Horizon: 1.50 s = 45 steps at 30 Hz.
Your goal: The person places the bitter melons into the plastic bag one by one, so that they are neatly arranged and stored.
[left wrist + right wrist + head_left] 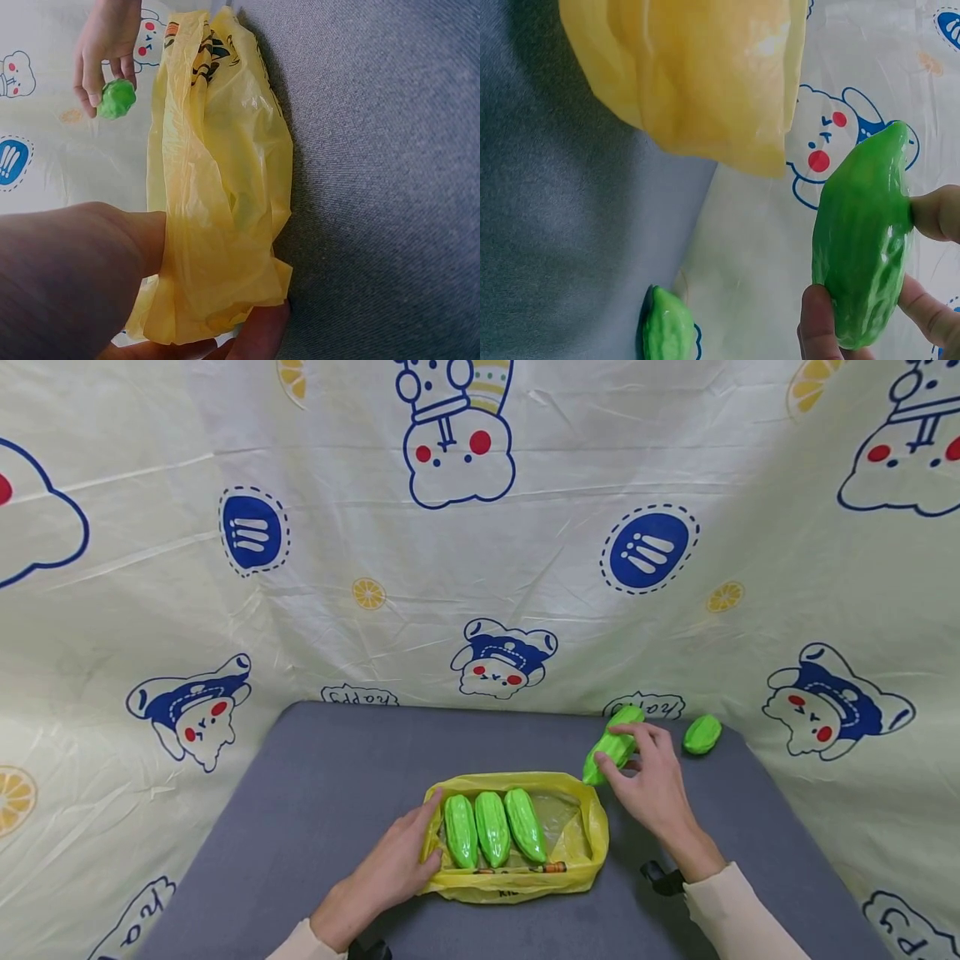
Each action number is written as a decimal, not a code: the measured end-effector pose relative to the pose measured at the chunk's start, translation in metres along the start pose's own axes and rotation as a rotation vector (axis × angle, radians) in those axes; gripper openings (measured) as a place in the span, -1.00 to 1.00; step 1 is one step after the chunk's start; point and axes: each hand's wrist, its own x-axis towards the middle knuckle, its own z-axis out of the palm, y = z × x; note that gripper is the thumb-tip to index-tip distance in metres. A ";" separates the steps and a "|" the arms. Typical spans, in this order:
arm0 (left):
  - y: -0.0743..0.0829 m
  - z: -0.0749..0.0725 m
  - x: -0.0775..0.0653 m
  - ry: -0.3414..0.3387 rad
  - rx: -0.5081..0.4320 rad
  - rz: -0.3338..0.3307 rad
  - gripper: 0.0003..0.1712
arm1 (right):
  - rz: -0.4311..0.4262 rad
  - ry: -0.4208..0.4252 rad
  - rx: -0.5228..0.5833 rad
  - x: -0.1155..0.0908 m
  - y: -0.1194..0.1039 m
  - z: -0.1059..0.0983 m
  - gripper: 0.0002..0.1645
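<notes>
A yellow plastic bag lies with its mouth spread wide, and three glossy green bitter melons sit side by side in its left and middle part. My left hand holds the bag's left end, thumb on one side and fingers on the other in the left wrist view. Above the table, just past the bag's back right corner, my right hand pinches another ridged bitter melon between thumb and fingers. The right wrist view shows this melon upright and tilted, its pointed end up.
One more bitter melon lies near the back right corner of the grey table. Behind the table hangs a pale cloth with cartoon prints. Dark wrist straps show below both hands.
</notes>
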 end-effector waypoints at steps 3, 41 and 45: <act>0.001 0.000 0.000 0.005 0.004 0.000 0.05 | -0.008 -0.009 0.001 -0.001 -0.003 0.000 -0.40; 0.001 -0.002 0.000 -0.004 -0.006 -0.012 0.06 | -0.055 -0.194 0.014 -0.013 -0.024 0.009 -0.01; 0.000 -0.001 0.000 -0.004 -0.005 -0.009 0.06 | -0.051 -0.223 0.013 -0.014 -0.028 0.010 0.01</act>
